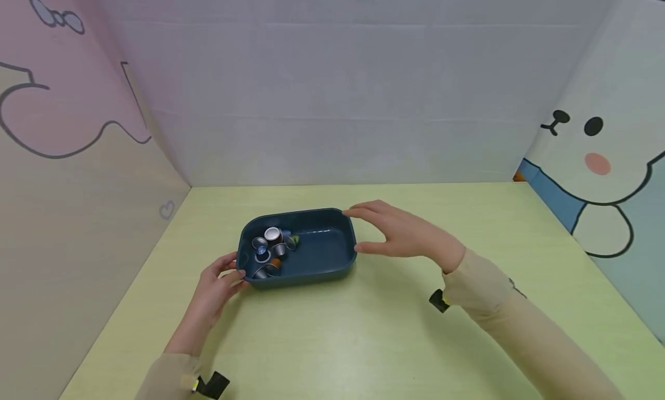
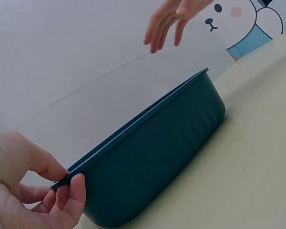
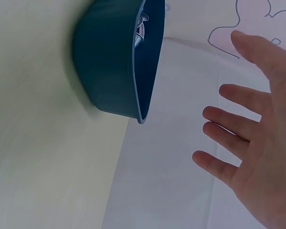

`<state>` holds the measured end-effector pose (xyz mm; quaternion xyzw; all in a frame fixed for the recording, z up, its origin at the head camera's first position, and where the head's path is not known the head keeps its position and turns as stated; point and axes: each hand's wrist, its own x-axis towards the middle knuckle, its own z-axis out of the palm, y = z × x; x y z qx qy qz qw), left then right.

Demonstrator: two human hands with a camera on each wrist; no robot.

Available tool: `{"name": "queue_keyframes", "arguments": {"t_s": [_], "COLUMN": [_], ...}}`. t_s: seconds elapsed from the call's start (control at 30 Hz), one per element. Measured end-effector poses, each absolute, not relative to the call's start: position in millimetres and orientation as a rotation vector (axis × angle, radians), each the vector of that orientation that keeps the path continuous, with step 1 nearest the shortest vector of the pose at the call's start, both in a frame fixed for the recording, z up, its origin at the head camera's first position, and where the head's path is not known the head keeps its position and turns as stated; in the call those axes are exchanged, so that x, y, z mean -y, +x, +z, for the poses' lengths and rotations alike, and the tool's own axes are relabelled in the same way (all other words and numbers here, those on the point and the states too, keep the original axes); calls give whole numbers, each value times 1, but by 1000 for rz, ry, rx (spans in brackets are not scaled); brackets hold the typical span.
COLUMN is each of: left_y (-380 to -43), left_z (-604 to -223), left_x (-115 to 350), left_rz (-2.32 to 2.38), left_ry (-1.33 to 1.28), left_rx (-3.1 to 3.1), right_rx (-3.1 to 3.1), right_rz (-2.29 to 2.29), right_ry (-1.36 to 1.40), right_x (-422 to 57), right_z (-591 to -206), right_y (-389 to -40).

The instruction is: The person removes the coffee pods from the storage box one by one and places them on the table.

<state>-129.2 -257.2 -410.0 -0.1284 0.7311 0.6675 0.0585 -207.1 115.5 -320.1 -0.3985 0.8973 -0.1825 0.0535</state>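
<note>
A dark teal rectangular tub [image 1: 327, 250] with rounded corners sits on the table. Several small coffee capsules [image 1: 272, 234], silver, blue and orange among them, are heaped in its left end. My left hand [image 1: 214, 290] pinches the tub's rim at that end, thumb over the edge and fingers curled beneath the lip, as the left wrist view shows. At the opposite end hovers my right hand [image 1: 402, 231], its fingers spread and holding nothing. The right wrist view has this hand [image 3: 267, 133] apart from the tub wall [image 3: 107, 57].
The pale yellow table [image 1: 332, 336] reaches back to a white wall sheet [image 1: 332, 100]. Cartoon-printed panels [image 1: 597, 175] stand along both sides. A small black piece [image 1: 439, 301] sticks out from the right sleeve, and another [image 1: 214, 385] from the left.
</note>
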Motion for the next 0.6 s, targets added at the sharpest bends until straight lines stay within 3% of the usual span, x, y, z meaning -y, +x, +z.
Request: {"name": "queue_keyframes", "arguments": {"t_s": [0.6], "left_y": [-124], "left_z": [-409], "left_x": [252], "left_rz": [1970], "left_ry": [-364], "left_rx": [-2240], "right_rx": [-2653], "right_rz": [-371], "right_ry": [-1309], "right_x": [-85], "right_z": [-316], "right_y": [-226]}}
